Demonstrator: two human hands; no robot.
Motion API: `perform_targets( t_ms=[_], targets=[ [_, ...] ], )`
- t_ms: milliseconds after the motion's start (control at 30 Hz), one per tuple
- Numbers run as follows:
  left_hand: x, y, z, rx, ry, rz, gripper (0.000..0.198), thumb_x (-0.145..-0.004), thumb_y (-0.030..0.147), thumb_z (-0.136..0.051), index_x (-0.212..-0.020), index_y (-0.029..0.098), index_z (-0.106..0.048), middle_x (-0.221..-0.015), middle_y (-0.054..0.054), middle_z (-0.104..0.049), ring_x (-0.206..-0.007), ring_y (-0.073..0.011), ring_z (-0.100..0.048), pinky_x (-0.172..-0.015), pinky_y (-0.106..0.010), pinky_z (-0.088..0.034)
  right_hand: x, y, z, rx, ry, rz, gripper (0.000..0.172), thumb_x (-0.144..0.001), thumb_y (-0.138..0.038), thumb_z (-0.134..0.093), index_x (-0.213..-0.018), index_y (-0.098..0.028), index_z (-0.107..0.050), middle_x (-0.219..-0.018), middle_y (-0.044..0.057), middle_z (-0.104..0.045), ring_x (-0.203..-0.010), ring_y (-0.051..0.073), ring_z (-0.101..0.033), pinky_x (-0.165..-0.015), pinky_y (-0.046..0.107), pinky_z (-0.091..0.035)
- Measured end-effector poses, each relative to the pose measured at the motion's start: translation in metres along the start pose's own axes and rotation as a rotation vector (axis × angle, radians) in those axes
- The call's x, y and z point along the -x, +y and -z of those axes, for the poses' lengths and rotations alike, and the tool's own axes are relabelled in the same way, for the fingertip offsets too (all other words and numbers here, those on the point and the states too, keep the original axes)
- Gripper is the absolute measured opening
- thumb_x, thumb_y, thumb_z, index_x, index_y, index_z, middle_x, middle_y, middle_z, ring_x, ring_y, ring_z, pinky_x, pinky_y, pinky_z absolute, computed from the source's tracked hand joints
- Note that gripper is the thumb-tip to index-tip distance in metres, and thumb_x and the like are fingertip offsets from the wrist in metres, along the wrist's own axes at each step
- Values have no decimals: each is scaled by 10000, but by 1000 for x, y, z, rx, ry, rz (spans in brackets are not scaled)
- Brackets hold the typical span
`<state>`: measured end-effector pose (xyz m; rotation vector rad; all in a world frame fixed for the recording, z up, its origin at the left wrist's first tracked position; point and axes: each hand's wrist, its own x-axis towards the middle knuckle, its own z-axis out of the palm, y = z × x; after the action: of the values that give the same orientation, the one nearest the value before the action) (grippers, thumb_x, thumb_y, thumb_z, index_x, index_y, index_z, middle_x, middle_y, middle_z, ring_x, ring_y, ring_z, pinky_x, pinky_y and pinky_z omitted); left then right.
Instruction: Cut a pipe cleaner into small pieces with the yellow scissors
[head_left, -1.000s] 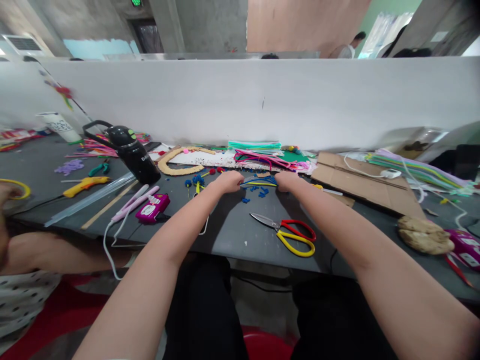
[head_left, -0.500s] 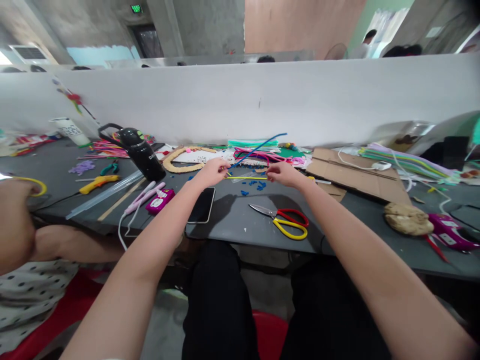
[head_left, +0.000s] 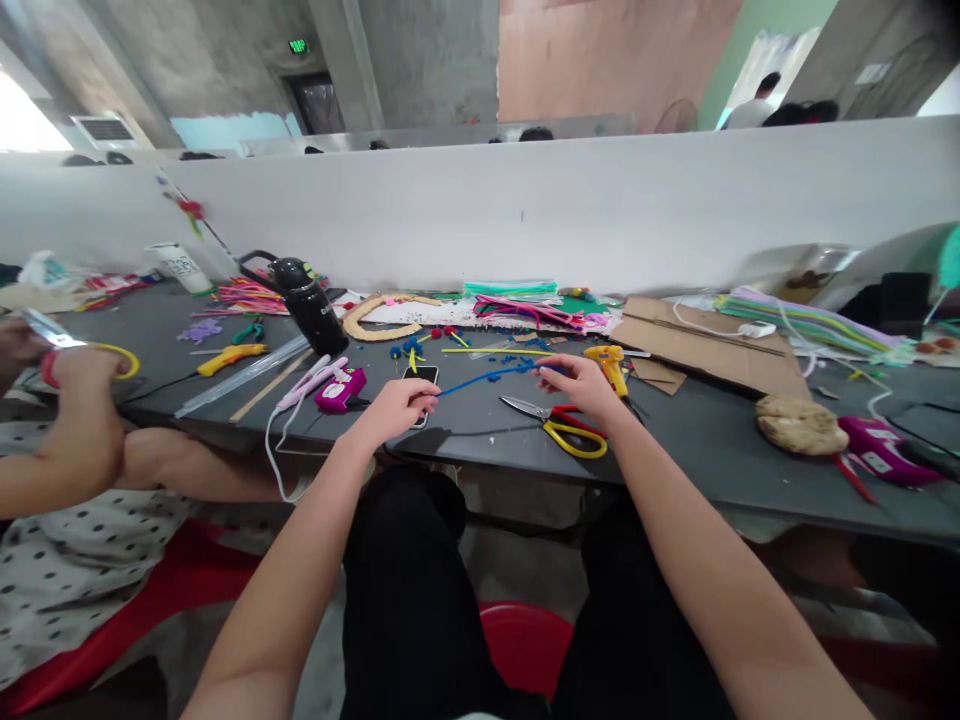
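Note:
A blue pipe cleaner stretches between my two hands above the grey table. My left hand pinches its left end, over the dark phone. At the other end, my right hand grips it between thumb and fingers. Red-and-yellow-handled scissors lie just below my right hand, blades pointing left. Behind the blue stem lies a yellow pipe cleaner. Small blue pieces are scattered under it, and a yellow glue gun rests beyond my right hand.
A black bottle and a pink-purple curling tool stand or lie on the left. At the back are pink pipe cleaners; cardboard lies to the right. A co-worker's hand holds scissors at far left.
Both hands have come nearer to me, the left one also moving left. The blue pipe cleaner, which stuck up at a slant from the left hand, is now held at both ends.

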<state>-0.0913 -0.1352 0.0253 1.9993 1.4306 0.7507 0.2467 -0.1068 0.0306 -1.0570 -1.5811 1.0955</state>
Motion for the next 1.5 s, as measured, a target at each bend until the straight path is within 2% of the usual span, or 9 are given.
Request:
perform_targets(
  t_ms=[200,433,567,733,967,1067,1133,1367,1500],
  targets=[
    [-4,11,-7,-126,-19,25,318,-873,333,-509,-1066,161,-695,-916,-84,-743,-830,-217,-702,-780,-325,-558,11,4,10,21,-42,6,396,-817,-516,-675,-984,-157,-694,-800,64,-717,-662,159,-655,-644,296,-546],
    [-7,68,-33,-250,-51,-155,552,-874,473,-566,-1343,182,-547,-1406,-115,-560,-1284,-279,-532,-1101,-411,-407,28,2,-16,53,-228,-46,375,-855,-513,-620,-831,-148,-703,-719,47,-700,-618,135,-610,-621,258,-511],
    [-29,86,-54,-66,-211,-220,424,-943,404,-467,-1291,194,-588,-1224,-97,-680,-1060,-216,-658,-905,-313,-510,29,5,-34,46,-224,-33,381,-862,-519,-597,-843,-154,-704,-717,46,-702,-618,143,-617,-610,256,-497],
    [-50,71,-67,-136,-183,-223,292,-929,319,-452,-927,189,-714,-882,-52,-730,-750,-182,-633,-686,-274,-456,21,14,-34,179,-119,-48,376,-859,-526,-578,-776,-174,-682,-692,41,-692,-618,152,-600,-595,253,-464],
    [-59,43,-67,-239,-129,-159,273,-903,358,-512,-800,190,-702,-721,-45,-694,-652,-177,-596,-602,-263,-397,12,17,-5,716,-9,20,213,-844,-372,-583,-817,-174,-658,-830,69,-701,-779,187,-624,-715,278,-442],
    [-65,28,-64,-284,-76,-73,262,-892,340,-519,-778,187,-700,-735,-58,-702,-651,-182,-595,-598,-269,-396,13,21,15,1119,-159,-176,264,-733,-358,-679,-893,-155,-622,-950,137,-681,-868,252,-621,-694,306,-426],
    [-68,19,-63,-283,-56,-35,267,-894,345,-516,-787,184,-700,-739,-65,-703,-652,-184,-597,-603,-273,-400,14,25,26,1157,-256,-307,341,-743,-387,-672,-979,-153,-593,-983,140,-676,-876,251,-628,-670,297,-425],
    [-74,7,-72,-241,-3,4,240,-906,308,-483,-821,185,-672,-746,-69,-702,-672,-191,-608,-621,-277,-413,22,24,37,1156,-393,-320,473,-643,-391,-742,-1019,-178,-551,-1039,114,-660,-864,238,-631,-619,283,-413],
    [-74,9,-80,-222,-10,11,202,-902,257,-477,-895,192,-669,-751,-62,-701,-674,-193,-609,-633,-279,-418,30,18,23,1298,-352,-321,323,-706,-298,-676,-981,-159,-579,-992,147,-670,-870,262,-642,-599,303,-384]
  ],
)
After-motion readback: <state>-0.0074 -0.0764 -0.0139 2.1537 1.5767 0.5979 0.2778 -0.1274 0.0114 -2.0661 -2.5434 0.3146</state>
